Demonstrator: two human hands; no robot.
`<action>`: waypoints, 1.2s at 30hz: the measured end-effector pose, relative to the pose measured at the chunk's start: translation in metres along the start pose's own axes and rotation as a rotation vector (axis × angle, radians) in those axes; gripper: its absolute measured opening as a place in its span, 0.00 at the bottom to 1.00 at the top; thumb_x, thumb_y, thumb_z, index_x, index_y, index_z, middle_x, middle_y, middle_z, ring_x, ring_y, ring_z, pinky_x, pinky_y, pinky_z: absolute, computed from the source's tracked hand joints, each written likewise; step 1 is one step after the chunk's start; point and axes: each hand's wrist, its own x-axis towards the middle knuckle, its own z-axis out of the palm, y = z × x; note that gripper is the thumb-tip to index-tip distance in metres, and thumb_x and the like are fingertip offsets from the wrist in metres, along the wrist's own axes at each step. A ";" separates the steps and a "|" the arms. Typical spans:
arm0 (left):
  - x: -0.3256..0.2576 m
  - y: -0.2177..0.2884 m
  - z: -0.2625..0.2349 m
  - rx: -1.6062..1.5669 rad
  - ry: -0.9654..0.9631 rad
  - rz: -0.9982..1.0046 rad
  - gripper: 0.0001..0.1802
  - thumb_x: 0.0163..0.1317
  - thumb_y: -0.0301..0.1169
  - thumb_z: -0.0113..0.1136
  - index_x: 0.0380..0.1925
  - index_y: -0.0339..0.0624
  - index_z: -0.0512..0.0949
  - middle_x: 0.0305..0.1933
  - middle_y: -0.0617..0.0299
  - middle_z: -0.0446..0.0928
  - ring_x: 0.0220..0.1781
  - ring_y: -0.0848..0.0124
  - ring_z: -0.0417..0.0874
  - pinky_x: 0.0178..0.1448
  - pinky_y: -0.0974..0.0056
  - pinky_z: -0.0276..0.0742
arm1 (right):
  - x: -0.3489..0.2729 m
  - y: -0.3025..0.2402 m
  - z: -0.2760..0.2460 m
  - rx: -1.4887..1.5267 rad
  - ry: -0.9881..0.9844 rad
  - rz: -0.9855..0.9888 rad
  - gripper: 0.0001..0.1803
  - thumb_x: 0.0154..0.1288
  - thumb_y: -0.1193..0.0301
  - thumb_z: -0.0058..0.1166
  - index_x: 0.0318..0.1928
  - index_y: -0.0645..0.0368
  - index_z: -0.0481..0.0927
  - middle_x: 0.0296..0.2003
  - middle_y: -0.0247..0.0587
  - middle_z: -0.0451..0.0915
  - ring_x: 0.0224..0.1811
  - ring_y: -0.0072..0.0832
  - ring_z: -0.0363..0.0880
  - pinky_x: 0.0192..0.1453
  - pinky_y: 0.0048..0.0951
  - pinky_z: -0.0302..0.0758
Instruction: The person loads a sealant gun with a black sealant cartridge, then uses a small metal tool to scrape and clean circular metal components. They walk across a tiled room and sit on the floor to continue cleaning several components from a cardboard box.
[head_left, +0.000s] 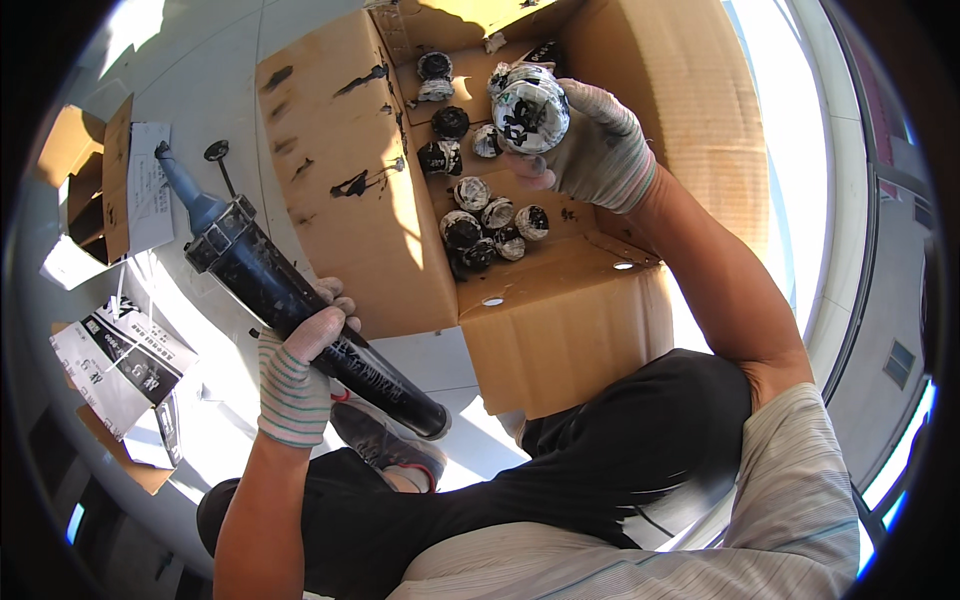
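Note:
My left hand (305, 365), in a striped knit glove with bare fingertips, is closed around the black barrel of a caulking gun (285, 290). The gun lies at a slant, with its grey-blue nozzle (183, 185) at the upper left and a thin rod with a round disc (217, 152) beside the nozzle. My right hand (605, 140), gloved alike, grips a crumpled white foil sealant wrapper (531, 112) smeared with black, above an open cardboard box (560, 60). Several similar crumpled wrappers (497, 212) lie inside that box.
Black smears mark the box's left flap (335, 170); its front flap (570, 345) hangs towards my knee. Two smaller open cartons (118, 185) (125, 370) stand on the tiled floor at the left. My shoe (385, 445) rests below the gun's rear end.

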 end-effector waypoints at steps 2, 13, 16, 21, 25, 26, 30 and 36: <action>0.002 -0.001 -0.001 0.000 -0.003 0.000 0.13 0.59 0.27 0.70 0.44 0.41 0.81 0.52 0.58 0.78 0.51 0.67 0.83 0.56 0.61 0.85 | 0.000 -0.001 0.001 -0.006 -0.043 0.000 0.30 0.75 0.48 0.52 0.62 0.61 0.77 0.37 0.45 0.79 0.32 0.32 0.69 0.32 0.32 0.67; 0.002 0.000 0.003 -0.040 -0.013 -0.017 0.14 0.59 0.23 0.70 0.44 0.40 0.80 0.51 0.61 0.77 0.50 0.70 0.82 0.56 0.63 0.83 | -0.002 -0.012 0.001 -0.347 0.084 0.094 0.27 0.71 0.51 0.61 0.57 0.60 0.80 0.38 0.43 0.86 0.30 0.28 0.78 0.32 0.27 0.71; 0.002 -0.001 0.000 0.002 -0.032 0.001 0.14 0.59 0.28 0.71 0.45 0.41 0.81 0.52 0.59 0.78 0.52 0.68 0.83 0.58 0.60 0.84 | -0.005 -0.020 -0.025 -1.066 0.304 0.448 0.37 0.62 0.41 0.69 0.52 0.66 0.84 0.29 0.41 0.84 0.28 0.24 0.78 0.34 0.28 0.75; 0.004 -0.003 -0.004 -0.014 -0.040 -0.003 0.15 0.59 0.28 0.71 0.46 0.40 0.80 0.54 0.58 0.77 0.53 0.67 0.82 0.59 0.59 0.84 | -0.002 -0.006 -0.021 -1.870 0.316 0.921 0.34 0.54 0.50 0.69 0.49 0.70 0.85 0.40 0.58 0.87 0.44 0.45 0.88 0.52 0.38 0.82; 0.002 0.001 0.005 -0.092 -0.044 -0.035 0.13 0.60 0.20 0.68 0.44 0.41 0.80 0.51 0.62 0.75 0.50 0.70 0.82 0.55 0.63 0.83 | 0.002 -0.005 -0.001 -2.041 0.280 1.146 0.25 0.58 0.53 0.65 0.44 0.62 0.90 0.42 0.51 0.89 0.45 0.46 0.88 0.50 0.43 0.85; 0.003 0.000 0.004 -0.064 -0.044 -0.025 0.13 0.60 0.22 0.69 0.45 0.40 0.80 0.52 0.60 0.76 0.51 0.69 0.82 0.57 0.62 0.84 | 0.002 -0.005 0.000 -2.062 0.279 1.148 0.25 0.58 0.53 0.65 0.45 0.61 0.90 0.43 0.50 0.89 0.46 0.46 0.88 0.51 0.42 0.85; 0.004 -0.004 -0.002 -0.003 -0.040 0.003 0.17 0.60 0.28 0.70 0.48 0.38 0.79 0.54 0.58 0.77 0.53 0.67 0.82 0.59 0.59 0.84 | 0.002 -0.004 -0.007 -2.152 0.267 1.093 0.24 0.59 0.54 0.65 0.49 0.59 0.89 0.46 0.50 0.89 0.48 0.48 0.88 0.54 0.43 0.85; 0.004 -0.003 -0.002 0.012 -0.046 0.008 0.18 0.60 0.28 0.70 0.50 0.38 0.79 0.52 0.59 0.78 0.53 0.67 0.82 0.59 0.59 0.84 | 0.004 -0.001 -0.023 -2.193 0.466 0.604 0.22 0.66 0.57 0.59 0.50 0.62 0.85 0.47 0.53 0.88 0.51 0.49 0.87 0.56 0.46 0.83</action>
